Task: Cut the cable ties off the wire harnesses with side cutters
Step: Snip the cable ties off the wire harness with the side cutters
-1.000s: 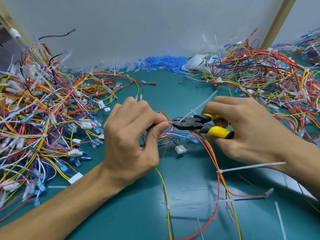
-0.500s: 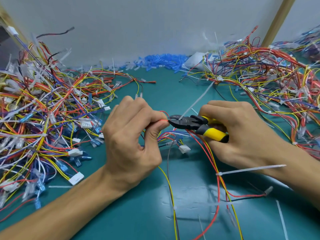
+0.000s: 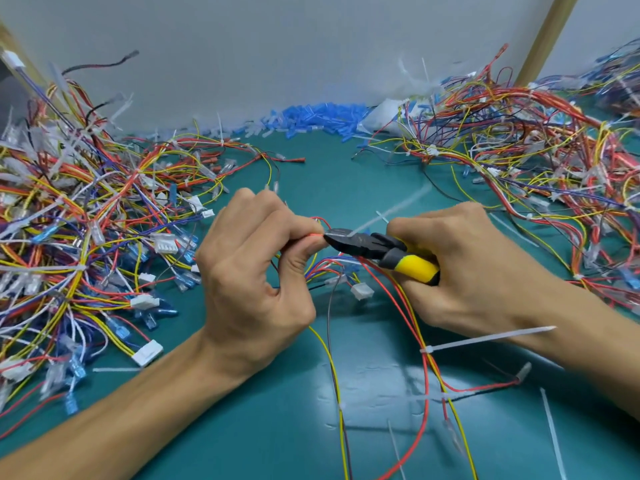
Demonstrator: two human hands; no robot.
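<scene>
My left hand [image 3: 252, 271] pinches a wire harness [image 3: 408, 306] of red, yellow and blue wires between thumb and fingers above the green table. My right hand [image 3: 467, 268] grips the side cutters [image 3: 377, 249], black jaws with yellow and grey handles. The jaw tips sit against the wires right at my left fingertips, where a white cable tie [image 3: 391, 213] sticks up and to the right. A second cable tie [image 3: 485, 339] binds the same harness lower down, its tail pointing right under my right wrist.
A big tangle of harnesses [image 3: 79, 237] fills the left side and another pile [image 3: 536, 161] the right. Blue connector sleeves [image 3: 318, 119] lie heaped against the back wall. Cut white ties [image 3: 552, 434] are scattered on the green mat [image 3: 242, 427] in front.
The cutters have slid left until their jaws touch the wires at my left fingertips. Both hands and the harness shifted slightly; the hanging wires swayed.
</scene>
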